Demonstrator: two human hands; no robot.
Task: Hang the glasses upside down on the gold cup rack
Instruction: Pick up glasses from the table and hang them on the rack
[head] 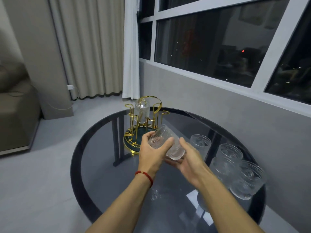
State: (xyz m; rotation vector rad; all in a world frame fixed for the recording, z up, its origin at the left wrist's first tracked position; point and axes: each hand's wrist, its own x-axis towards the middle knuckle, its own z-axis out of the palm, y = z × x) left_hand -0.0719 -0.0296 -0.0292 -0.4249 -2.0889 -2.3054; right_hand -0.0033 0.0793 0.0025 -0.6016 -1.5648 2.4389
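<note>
Fingers of left hand (151, 153) clamp a tilted ribbed glass (175, 147). Fingers of right hand (190, 160) lie apart against its base, gold cup rack (130, 118) beyond.

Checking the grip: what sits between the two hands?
A tilted clear glass, seen in the head view: the left hand grips it, and the right hand supports its lower end.
</note>
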